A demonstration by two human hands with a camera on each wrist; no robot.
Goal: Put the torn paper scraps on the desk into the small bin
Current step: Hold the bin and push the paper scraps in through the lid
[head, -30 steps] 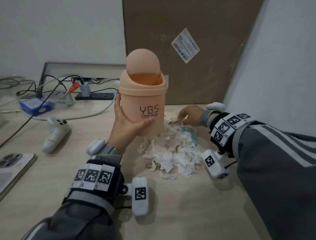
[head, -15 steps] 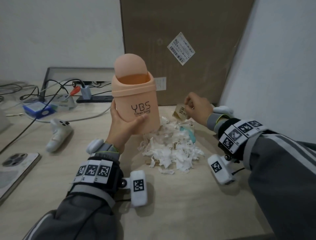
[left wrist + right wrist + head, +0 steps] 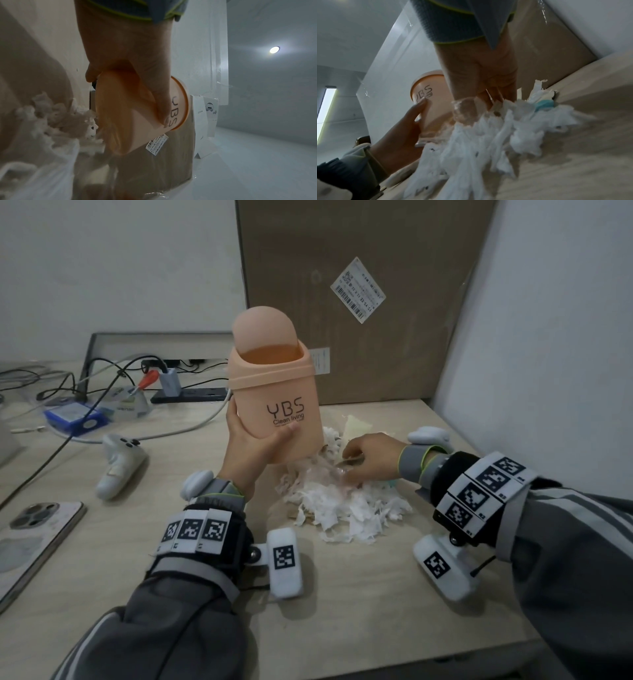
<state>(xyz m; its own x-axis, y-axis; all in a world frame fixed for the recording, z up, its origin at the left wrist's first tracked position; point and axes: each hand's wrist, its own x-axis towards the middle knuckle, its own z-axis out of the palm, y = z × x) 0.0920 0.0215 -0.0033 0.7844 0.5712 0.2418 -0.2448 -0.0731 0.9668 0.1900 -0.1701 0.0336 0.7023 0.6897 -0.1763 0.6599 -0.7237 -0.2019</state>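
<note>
1. Two hands in view over the desk (image 3: 342,594), both w/ tagged wrist bands and grey sleeves.
2. Far left of desk: phone (image 3: 30,539) lying flat at the edge, white game controller (image 3: 118,463) nearer the middle, blue box (image 3: 73,417) and cables behind it.
3. Left hand (image 3: 253,453) comes up from bottom-left, forearm angled toward the back wall, palm facing the small bin (image 3: 277,402). Fingers and thumb wrapped round the bin's lower body: thumb on the left side, fingertips across the front under the "YBS" print. Left wrist view shows the same clasp from below, fingers (image 3: 161,102) curled over the print.
4. Bin is peach, held up off the desk, roughly upright w/ slight tilt; swing lid tipped back so the mouth is open. Bin's base sits just above the left edge of the paper scraps (image 3: 342,505).
5. Scraps: white torn pile on the desk, centre-right, betw. the two hands; some tan bits and a blue bit (image 3: 544,105) mixed in at the back.
6. Right hand (image 3: 370,460) reaches in from the right, forearm low and nearly level w/ the desk, back of hand up, fingers pointing left-down into the top of the pile. Right wrist view: fingertips (image 3: 489,94) bunched together, buried among scraps and touching a clear crinkly piece; can't tell whether they've actually pinched anything.
7. Behind everything: big cardboard box (image 3: 359,302) w/ barcode label leaning at the back wall.
</note>
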